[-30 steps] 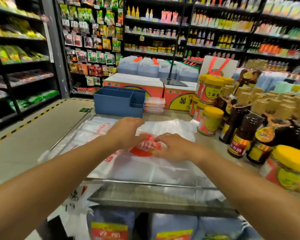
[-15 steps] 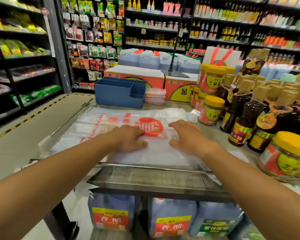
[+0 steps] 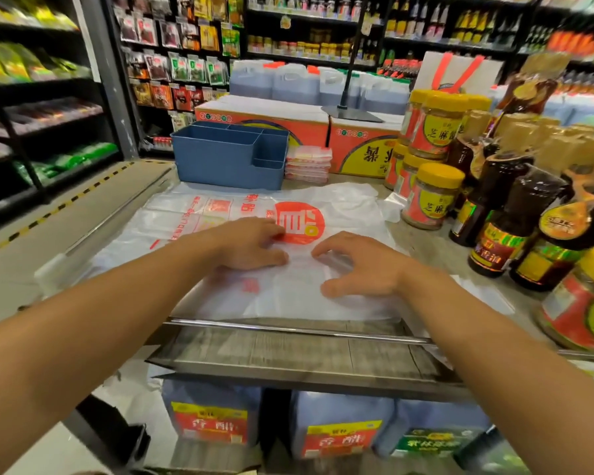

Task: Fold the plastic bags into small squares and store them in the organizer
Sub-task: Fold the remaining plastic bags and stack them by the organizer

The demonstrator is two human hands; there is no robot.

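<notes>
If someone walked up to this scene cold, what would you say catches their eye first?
Most likely the white plastic bag with its big red round logo, spread flat on the counter's middle, with the left hand and right hand resting on it. Next, the blue organizer just behind the bag, and the yellow-lidded jars and dark sauce bottles crowding the right side.

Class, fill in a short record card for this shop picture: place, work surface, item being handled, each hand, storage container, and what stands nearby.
place: shop aisle with stocked shelves
work surface: metal counter
item handled: white plastic bag with red print, spread flat
left hand: palm down, pressing on the bag
right hand: on the bag, fingers bent
storage: blue organizer, behind the bag
beside organizer: stack of folded bags
right side: yellow-lidded jars and dark sauce bottles
</notes>
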